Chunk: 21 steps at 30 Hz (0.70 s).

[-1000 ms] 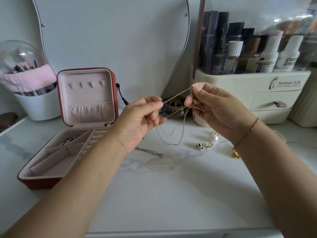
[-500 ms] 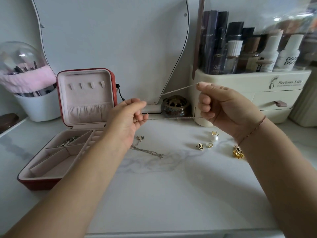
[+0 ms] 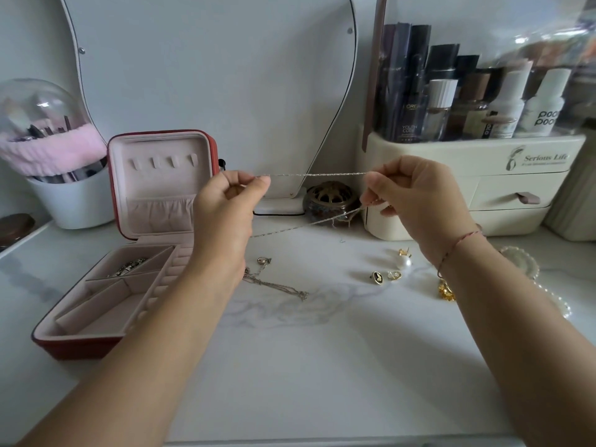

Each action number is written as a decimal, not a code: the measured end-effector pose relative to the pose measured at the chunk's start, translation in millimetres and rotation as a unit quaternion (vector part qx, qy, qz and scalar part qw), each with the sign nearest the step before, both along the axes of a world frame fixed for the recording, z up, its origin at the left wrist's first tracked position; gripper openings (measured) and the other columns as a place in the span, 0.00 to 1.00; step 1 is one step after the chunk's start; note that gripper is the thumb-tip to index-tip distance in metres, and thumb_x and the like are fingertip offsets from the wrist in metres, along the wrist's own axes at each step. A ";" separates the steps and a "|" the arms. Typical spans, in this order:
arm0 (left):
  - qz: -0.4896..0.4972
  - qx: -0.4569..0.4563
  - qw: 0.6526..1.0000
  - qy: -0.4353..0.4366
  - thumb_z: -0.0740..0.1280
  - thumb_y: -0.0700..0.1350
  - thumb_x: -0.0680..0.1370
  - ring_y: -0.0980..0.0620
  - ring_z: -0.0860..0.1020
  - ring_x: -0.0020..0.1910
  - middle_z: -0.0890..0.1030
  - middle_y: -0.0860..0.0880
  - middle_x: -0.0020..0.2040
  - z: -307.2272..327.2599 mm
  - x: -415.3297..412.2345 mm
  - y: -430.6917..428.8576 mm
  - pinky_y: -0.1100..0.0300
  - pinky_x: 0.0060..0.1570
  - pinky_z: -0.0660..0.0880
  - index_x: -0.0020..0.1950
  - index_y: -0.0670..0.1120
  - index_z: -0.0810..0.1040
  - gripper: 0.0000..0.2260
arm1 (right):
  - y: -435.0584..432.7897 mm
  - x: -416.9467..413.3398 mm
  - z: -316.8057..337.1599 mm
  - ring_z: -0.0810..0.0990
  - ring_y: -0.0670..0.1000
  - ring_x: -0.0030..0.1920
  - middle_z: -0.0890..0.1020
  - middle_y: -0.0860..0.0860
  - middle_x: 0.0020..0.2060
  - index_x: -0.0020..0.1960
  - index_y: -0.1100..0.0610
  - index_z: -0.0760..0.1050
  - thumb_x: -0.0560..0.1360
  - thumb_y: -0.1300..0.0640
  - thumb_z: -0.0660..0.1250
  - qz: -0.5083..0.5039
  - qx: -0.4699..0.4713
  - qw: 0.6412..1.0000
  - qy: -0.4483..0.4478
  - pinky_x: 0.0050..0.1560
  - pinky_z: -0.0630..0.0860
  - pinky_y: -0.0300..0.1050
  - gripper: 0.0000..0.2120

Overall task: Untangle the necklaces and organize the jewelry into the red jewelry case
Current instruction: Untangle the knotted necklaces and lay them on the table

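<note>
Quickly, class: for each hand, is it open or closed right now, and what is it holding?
Left hand: closed, pinching the silver chain.
Right hand: closed, gripping the same chain's other end.

Both forearms [image 3: 154,333] extend forward, hands raised level and held apart. The left hand [image 3: 225,204] and right hand [image 3: 419,195], fingers [image 3: 380,183] curled, each pinch the necklace chain [image 3: 316,174], stretched taut between them.

Thin red string bracelet [image 3: 451,250], right wrist
</note>
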<state>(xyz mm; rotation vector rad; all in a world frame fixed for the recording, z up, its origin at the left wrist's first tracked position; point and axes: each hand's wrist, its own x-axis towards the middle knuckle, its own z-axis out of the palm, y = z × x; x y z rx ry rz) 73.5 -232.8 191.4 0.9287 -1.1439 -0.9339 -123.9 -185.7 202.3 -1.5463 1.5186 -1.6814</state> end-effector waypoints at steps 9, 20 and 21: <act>0.029 0.046 0.994 -0.094 0.67 0.36 0.72 0.57 0.60 0.22 0.66 0.55 0.24 -2.2 3.3 -2.6 0.64 0.24 0.56 0.34 0.50 0.74 0.10 | 0.1 -2.6 2.5 0.66 0.40 0.25 0.73 0.40 0.23 0.38 0.50 0.78 0.74 0.59 0.70 -0.027 -0.042 0.998 0.025 0.30 0.66 0.32 0.07; -0.129 0.121 0.950 -0.257 0.61 0.38 0.73 0.53 0.61 0.25 0.65 0.50 0.25 -3.0 -0.5 9.2 0.65 0.23 0.56 0.35 0.46 0.82 0.12 | 3.7 1.5 4.0 0.58 0.49 0.31 0.62 0.52 0.30 0.41 0.60 0.76 0.70 0.55 0.68 0.163 0.003 0.980 -0.112 0.34 0.55 0.42 0.08; -0.150 0.121 0.941 -0.278 0.61 0.39 0.73 0.52 0.63 0.26 0.66 0.50 0.26 -2.6 -1.6 12.3 0.64 0.24 0.58 0.34 0.46 0.82 0.13 | 4.6 1.8 4.2 0.58 0.49 0.31 0.63 0.52 0.29 0.42 0.62 0.77 0.68 0.53 0.69 0.175 0.009 0.979 -0.108 0.34 0.54 0.43 0.11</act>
